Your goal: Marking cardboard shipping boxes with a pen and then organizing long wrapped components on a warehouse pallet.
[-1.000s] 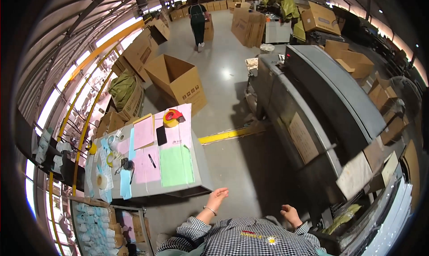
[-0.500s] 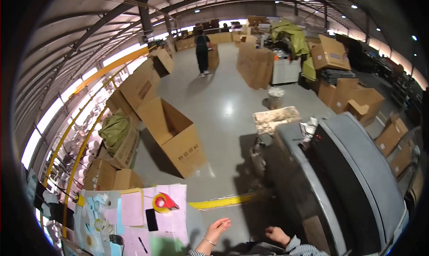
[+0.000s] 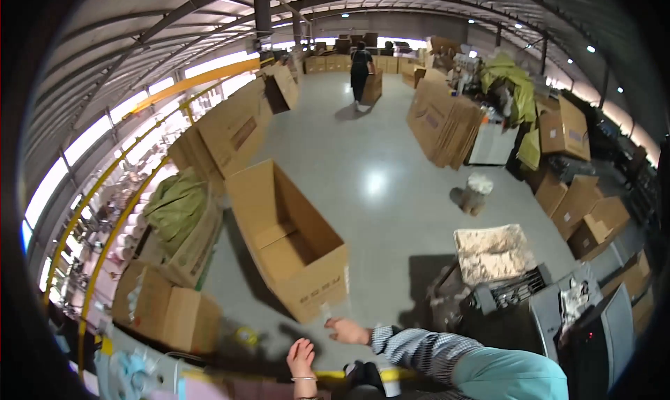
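Note:
My left hand [image 3: 301,358] is raised at the bottom middle of the view, fingers apart and holding nothing, with a thin bracelet at the wrist. My right hand [image 3: 345,330] reaches forward in a checked sleeve [image 3: 419,348] and stops just short of the near corner of a large open cardboard box [image 3: 286,246] on the floor. A small pale thing [image 3: 326,311] shows at its fingertips; whether the hand holds it is unclear.
More cartons [image 3: 164,309] and a green sack [image 3: 174,205] line the left side. Flat cartons [image 3: 440,121] lean at the back right. A bin of pale scraps [image 3: 492,253] and a grey machine [image 3: 558,309] stand to the right. A person [image 3: 361,69] walks far off.
The view has tilted up from the work table to the warehouse floor. The table has slid out at the bottom edge. Both hands have come forward toward the open box.

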